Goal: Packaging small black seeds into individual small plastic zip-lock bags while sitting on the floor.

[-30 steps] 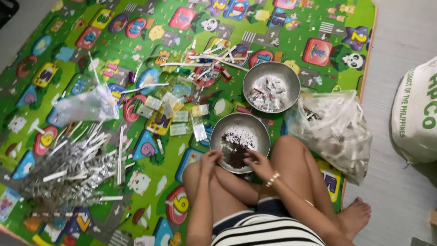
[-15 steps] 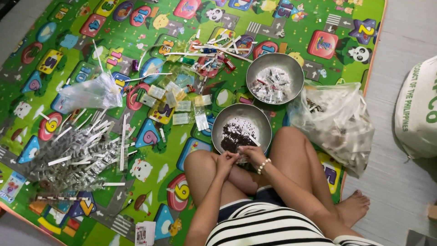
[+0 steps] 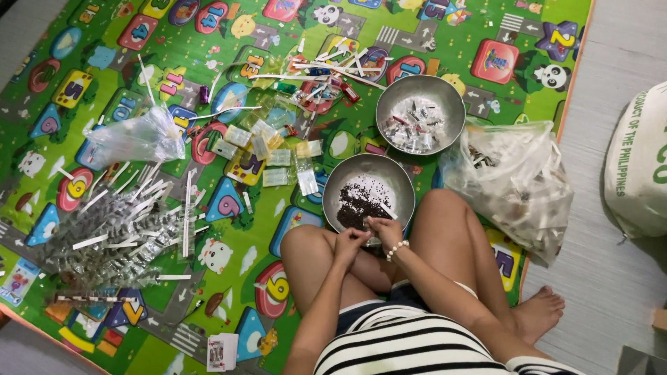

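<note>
A green play mat (image 3: 229,250) printed with coloured shapes and cartoon animals covers most of the floor. The person sits cross-legged at its 5 o'clock edge in a striped top. Pale bare floor runs down the 3 o'clock side, where a large white sack (image 3: 636,167) stands, cut off by the frame.

At 9 o'clock from the person's knees lies a wide heap of clear strip packets with white edges (image 3: 114,232). A big clear plastic bag (image 3: 511,180) stuffed with small pieces rests against the person's right leg at 2 o'clock. A smaller clear bag (image 3: 132,139) lies at 10 o'clock, above the heap.

Two round metal bowls sit in front of the person. The far bowl (image 3: 420,114), at 12 o'clock, holds a pile of small clear and white packets. The near bowl (image 3: 368,191) touches the knees and holds a patch of tiny dark grains (image 3: 354,205). Loose small sachets (image 3: 267,149) and thin white strips (image 3: 316,66) scatter at 11 o'clock.

Both hands meet over the near rim of the near bowl. The left hand (image 3: 347,243) and the right hand (image 3: 384,230), which has a pale bead bracelet (image 3: 397,250) at the wrist, are curled with fingertips pinched together around something too small to make out, so what they grip cannot be told.
</note>
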